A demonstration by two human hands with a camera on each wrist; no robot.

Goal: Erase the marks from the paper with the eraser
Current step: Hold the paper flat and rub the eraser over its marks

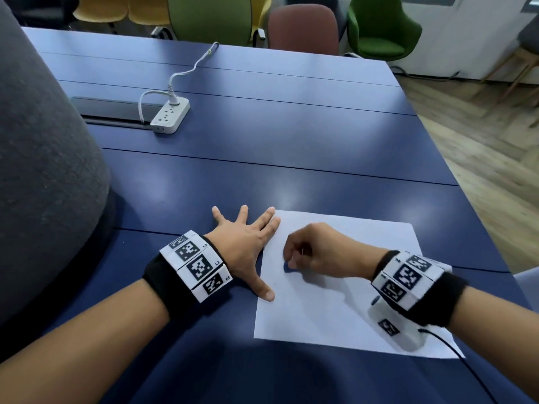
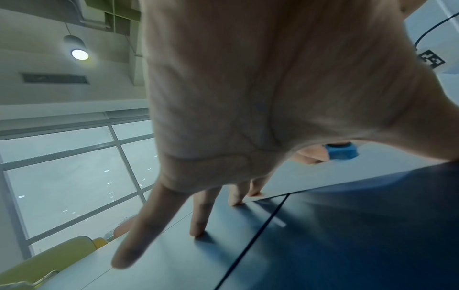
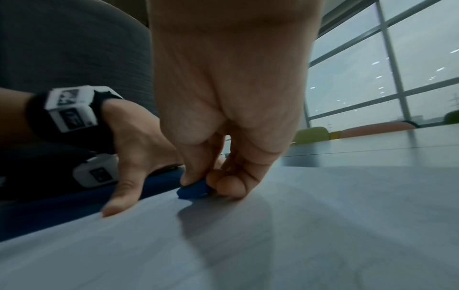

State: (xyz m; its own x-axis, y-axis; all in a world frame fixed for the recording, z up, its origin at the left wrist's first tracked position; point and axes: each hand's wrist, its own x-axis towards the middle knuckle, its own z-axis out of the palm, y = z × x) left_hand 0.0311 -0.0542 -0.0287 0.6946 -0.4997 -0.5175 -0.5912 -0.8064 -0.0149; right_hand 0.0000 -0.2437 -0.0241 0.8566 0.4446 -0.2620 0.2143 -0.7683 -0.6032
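A white sheet of paper (image 1: 344,298) lies on the blue table near the front right. My right hand (image 1: 309,252) pinches a small blue eraser (image 1: 288,267) and presses it onto the paper's left part; the eraser (image 3: 193,191) sits under the thumb and curled fingers. My left hand (image 1: 248,243) lies flat with spread fingers, thumb (image 3: 119,198) and forefinger on the paper's left edge, the other fingers on the table. From the left wrist the eraser (image 2: 342,152) shows beyond the thumb. I see no clear marks on the paper.
A white power strip (image 1: 170,115) with a plugged cable lies at the back left beside a dark cable tray (image 1: 113,110). A grey padded chair back (image 1: 43,158) stands at the left. Coloured chairs (image 1: 303,29) line the far side. The table edge (image 1: 455,170) runs along the right.
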